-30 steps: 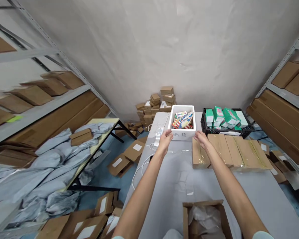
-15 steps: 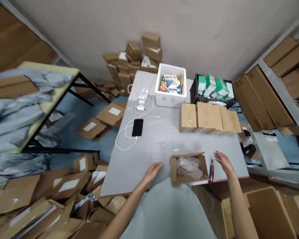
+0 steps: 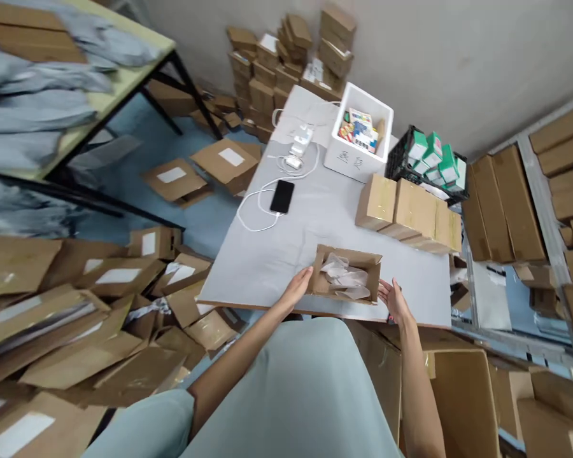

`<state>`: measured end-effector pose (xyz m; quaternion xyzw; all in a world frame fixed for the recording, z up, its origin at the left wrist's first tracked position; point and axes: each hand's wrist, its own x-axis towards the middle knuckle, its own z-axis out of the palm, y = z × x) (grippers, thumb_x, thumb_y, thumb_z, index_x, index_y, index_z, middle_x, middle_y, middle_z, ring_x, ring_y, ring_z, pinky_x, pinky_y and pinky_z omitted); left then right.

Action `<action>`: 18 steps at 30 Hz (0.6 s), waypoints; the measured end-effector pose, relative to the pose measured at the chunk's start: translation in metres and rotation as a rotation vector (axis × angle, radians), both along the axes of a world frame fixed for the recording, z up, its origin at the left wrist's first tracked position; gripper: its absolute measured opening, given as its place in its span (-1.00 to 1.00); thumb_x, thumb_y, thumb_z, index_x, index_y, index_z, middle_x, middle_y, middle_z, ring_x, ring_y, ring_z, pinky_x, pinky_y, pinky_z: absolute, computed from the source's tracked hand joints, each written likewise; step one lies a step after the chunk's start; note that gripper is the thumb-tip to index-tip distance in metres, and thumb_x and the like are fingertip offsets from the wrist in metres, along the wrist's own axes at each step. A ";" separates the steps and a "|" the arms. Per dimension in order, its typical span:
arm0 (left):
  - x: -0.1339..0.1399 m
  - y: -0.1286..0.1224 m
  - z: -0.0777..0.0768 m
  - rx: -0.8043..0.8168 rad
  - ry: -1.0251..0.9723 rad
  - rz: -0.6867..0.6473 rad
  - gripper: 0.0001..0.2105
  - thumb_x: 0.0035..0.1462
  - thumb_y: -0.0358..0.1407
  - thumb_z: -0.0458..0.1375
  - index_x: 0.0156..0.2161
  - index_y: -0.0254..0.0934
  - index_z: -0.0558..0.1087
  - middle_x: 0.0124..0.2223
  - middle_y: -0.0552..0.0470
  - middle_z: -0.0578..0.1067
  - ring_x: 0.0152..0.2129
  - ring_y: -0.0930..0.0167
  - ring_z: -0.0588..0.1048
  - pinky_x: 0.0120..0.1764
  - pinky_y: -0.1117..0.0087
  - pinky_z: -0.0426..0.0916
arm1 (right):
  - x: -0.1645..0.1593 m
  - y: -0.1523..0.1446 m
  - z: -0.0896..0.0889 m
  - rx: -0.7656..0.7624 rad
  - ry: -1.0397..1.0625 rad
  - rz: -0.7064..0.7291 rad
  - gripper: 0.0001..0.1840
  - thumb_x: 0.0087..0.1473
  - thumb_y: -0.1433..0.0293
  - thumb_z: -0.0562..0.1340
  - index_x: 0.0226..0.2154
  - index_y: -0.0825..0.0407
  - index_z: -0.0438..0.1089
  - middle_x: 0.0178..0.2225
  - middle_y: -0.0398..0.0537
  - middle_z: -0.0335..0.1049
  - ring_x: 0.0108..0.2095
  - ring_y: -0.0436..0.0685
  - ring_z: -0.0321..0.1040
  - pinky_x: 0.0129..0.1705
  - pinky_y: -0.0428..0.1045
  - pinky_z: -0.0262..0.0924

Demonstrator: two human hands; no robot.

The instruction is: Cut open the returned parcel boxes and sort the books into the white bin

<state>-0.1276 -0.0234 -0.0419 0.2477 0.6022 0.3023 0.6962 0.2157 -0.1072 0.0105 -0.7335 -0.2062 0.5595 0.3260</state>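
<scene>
An open cardboard box (image 3: pixel 372 284) stands near the table's front edge, with crumpled translucent plastic wrap (image 3: pixel 346 278) inside. My left hand (image 3: pixel 297 287) is at the box's left side, its fingers stretched out and the fingertips against the wall. On the other side, my right hand (image 3: pixel 395 301) has its fingers apart and reaching toward the right wall; whether they touch it I cannot tell. A box cutter (image 3: pixel 392 314) lies by my right hand, mostly hidden behind it.
Farther back on the grey table (image 3: pixel 248 261) lie a black phone (image 3: pixel 282 196) on a white cable and a power strip (image 3: pixel 300 141). A foam box (image 3: pixel 351 164), a black crate (image 3: pixel 401 156) of green-white packs and several closed cartons (image 3: pixel 405 210) stand behind. Cardboard boxes (image 3: pixel 109 277) cover the floor at left.
Both hands have closed in on the open box from its two sides. The view has shifted and turned, and my right hand now covers most of the box cutter.
</scene>
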 end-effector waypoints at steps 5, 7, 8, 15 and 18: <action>-0.077 -0.025 0.015 0.055 0.053 0.334 -0.71 0.26 0.02 0.34 -0.19 -0.17 0.68 0.01 -0.15 0.74 0.16 0.01 0.60 0.39 0.02 0.33 | -0.064 0.052 0.008 0.036 0.064 0.273 -0.02 0.07 -0.52 0.17 0.10 -0.13 0.61 0.13 0.11 0.68 0.31 0.36 0.49 0.47 0.27 0.23; -0.110 -0.042 0.020 0.067 0.078 0.487 -0.69 0.27 0.03 0.33 -0.17 -0.18 0.68 0.01 -0.14 0.74 0.15 0.01 0.61 0.38 0.02 0.35 | -0.098 0.081 0.009 0.034 0.079 0.409 -0.05 0.07 -0.52 0.17 0.07 -0.16 0.63 0.16 0.10 0.66 0.34 0.40 0.46 0.42 0.27 0.29; -0.127 -0.052 0.022 0.074 0.092 0.566 -0.68 0.29 0.03 0.33 -0.14 -0.18 0.69 0.05 -0.14 0.74 0.18 0.02 0.60 0.39 0.02 0.34 | -0.118 0.097 0.009 0.035 0.090 0.478 -0.07 0.07 -0.52 0.18 0.06 -0.17 0.64 0.18 0.08 0.65 0.34 0.42 0.45 0.37 0.27 0.34; -0.228 -0.138 0.043 0.172 0.236 1.069 -0.68 0.42 -0.05 0.25 0.08 -0.15 0.69 0.30 -0.12 0.63 0.40 0.11 0.45 0.49 0.08 0.19 | -0.308 0.171 0.025 0.093 0.166 0.998 -0.11 0.14 -0.43 0.23 0.11 -0.11 0.64 0.24 0.10 0.61 0.06 0.39 0.55 -0.06 0.16 0.40; -0.257 -0.171 0.053 0.222 0.323 1.207 -0.68 0.47 -0.09 0.18 0.12 -0.16 0.68 0.33 -0.10 0.61 0.39 0.15 0.46 0.49 0.11 0.20 | -0.388 0.165 0.041 0.158 0.204 1.163 -0.14 0.12 -0.42 0.27 0.05 -0.10 0.65 0.20 0.06 0.63 0.03 0.33 0.54 -0.10 0.10 0.38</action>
